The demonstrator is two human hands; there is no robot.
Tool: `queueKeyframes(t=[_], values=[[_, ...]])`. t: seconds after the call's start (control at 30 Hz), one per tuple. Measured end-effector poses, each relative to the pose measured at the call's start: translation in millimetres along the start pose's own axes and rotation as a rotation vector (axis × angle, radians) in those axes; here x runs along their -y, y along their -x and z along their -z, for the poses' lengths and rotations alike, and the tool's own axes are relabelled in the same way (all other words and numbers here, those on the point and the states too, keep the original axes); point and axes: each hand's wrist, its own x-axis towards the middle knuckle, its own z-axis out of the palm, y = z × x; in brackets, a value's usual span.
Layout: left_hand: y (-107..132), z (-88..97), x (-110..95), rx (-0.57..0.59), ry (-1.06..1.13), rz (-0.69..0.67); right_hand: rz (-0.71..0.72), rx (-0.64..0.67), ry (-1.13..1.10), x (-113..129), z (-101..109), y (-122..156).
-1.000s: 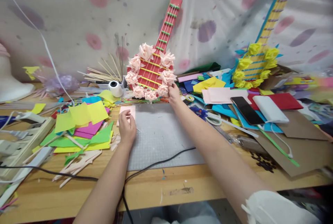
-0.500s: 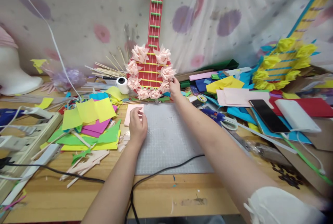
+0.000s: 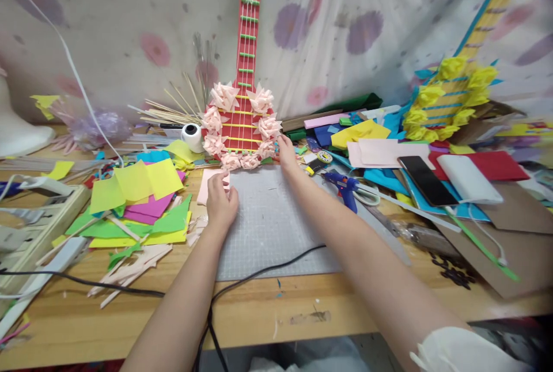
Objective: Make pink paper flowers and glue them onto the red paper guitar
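A red paper guitar (image 3: 244, 72) stands upright at the back, leaning towards the curtain. Pale pink paper flowers (image 3: 268, 127) ring its body, with yellow and green sticks and white strings down the front. My right hand (image 3: 287, 153) is at the guitar's lower right edge, fingers closed against it; the fingertips are partly hidden. My left hand (image 3: 222, 202) rests with loosely bent fingers, thumb apart, over a pale pink paper square (image 3: 204, 186) and the left edge of the grey cutting mat (image 3: 276, 228). Nothing shows in its grasp.
Coloured paper (image 3: 147, 188) and a power strip (image 3: 64, 222) lie left. A white thread spool (image 3: 191, 137) stands beside the guitar. Right are a blue glue gun (image 3: 345, 188), scissors, a phone (image 3: 425, 181) and a yellow-flowered guitar (image 3: 453, 101). A black cable (image 3: 259, 271) crosses the mat's front.
The red guitar's top has sunk lower and tips further back against the curtain. My right hand sits slightly further out at its edge. The whole view has shifted a little.
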Motion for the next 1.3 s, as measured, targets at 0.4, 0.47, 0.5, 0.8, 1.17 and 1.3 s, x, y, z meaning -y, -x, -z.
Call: queueKeyframes(t=[0.4, 0.47, 0.5, 0.8, 1.17, 1.3], values=[[-1, -6.3, 7, 0.065, -0.062, -0.005, 0.176, 0.104, 0.161, -22, 55, 96], [-1, -5.4, 8, 0.054, -0.062, 0.004, 0.161, 0.1, 0.203, -26, 64, 104], [-1, -4.8, 7, 0.052, -0.066, 0.004, 0.156, 0.093, 0.215, -29, 67, 107], [1, -2.0, -2, 0.131, -0.222, -0.027, 0.246, 0.08, 0.414, -32, 76, 116], [-1, -7.4, -6, 0.127, -0.47, -0.085, 0.349, 0.247, 0.628, -23, 73, 119], [-1, -6.3, -7, 0.144, -0.473, -0.179, 0.493, 0.441, 0.697, -10, 86, 128]])
